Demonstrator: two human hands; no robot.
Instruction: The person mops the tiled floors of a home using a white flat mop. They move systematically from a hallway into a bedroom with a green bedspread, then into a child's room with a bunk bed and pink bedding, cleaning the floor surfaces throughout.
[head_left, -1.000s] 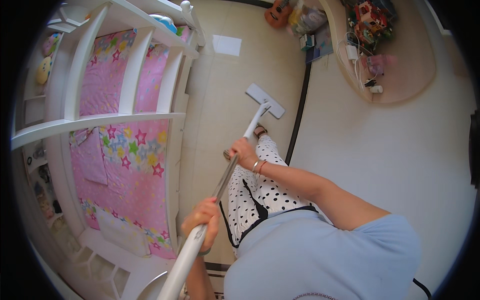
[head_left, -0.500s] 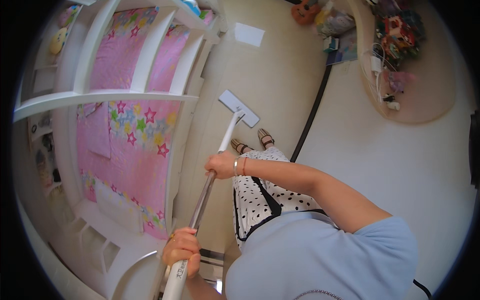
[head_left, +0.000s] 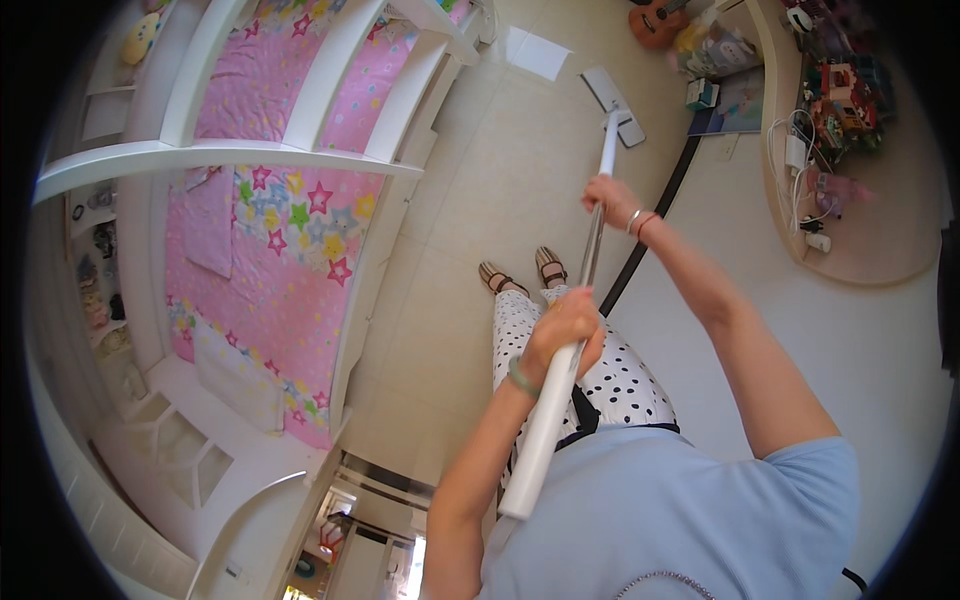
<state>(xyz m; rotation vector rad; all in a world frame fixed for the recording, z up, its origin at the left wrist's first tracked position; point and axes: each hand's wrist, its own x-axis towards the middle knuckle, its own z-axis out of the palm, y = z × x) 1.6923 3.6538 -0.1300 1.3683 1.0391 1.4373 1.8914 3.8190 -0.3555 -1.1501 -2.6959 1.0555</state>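
A flat mop with a long white and silver pole (head_left: 593, 250) slants from my waist up to its pale rectangular head (head_left: 613, 104), which lies flat on the tiled floor ahead. My left hand (head_left: 565, 330) is wrapped round the thick white grip, close to my body. Higher up the pole, my right hand (head_left: 612, 200) grips the silver section. The mop head rests between a white sheet-like patch (head_left: 538, 53) on the floor and the dark baseboard on the right. My feet in striped shoes (head_left: 551, 268) stand behind it.
On the left is a white-framed bed (head_left: 270, 290) with pink star-patterned bedding and white rails (head_left: 240, 158). To the right, a rounded shelf (head_left: 880, 230) holds toys and white cables. A small guitar (head_left: 657, 22) and bagged items stand at the far right.
The mop head has slid forward and to the right, away from the bed. Both hands have moved right and forward with the pole, and my left arm now shows more fully.
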